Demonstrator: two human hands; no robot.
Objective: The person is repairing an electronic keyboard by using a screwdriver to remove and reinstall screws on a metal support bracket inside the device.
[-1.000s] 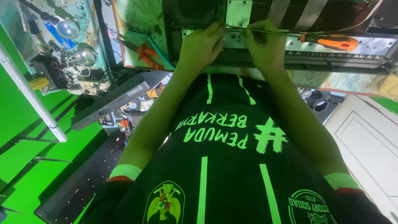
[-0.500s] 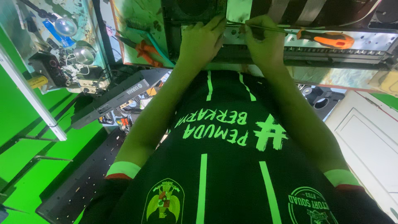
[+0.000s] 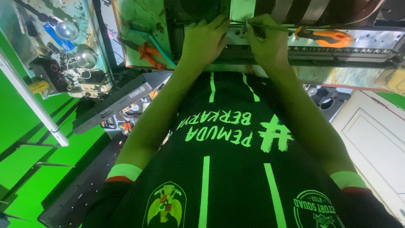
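Right hand (image 3: 265, 42) grips an orange-handled screwdriver (image 3: 303, 33); left hand (image 3: 204, 40) presses, fingers spread, on the metal panel (image 3: 337, 44).

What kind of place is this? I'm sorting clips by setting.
Most likely a cluttered electronics repair workshop. The left hand and right hand work on an opened metal chassis, an orange-handled screwdriver lies on it, and loose parts and wires crowd a side bench.

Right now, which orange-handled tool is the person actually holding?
The screwdriver, its shaft gripped by the right hand. The orange pliers lie untouched, left of the left hand.
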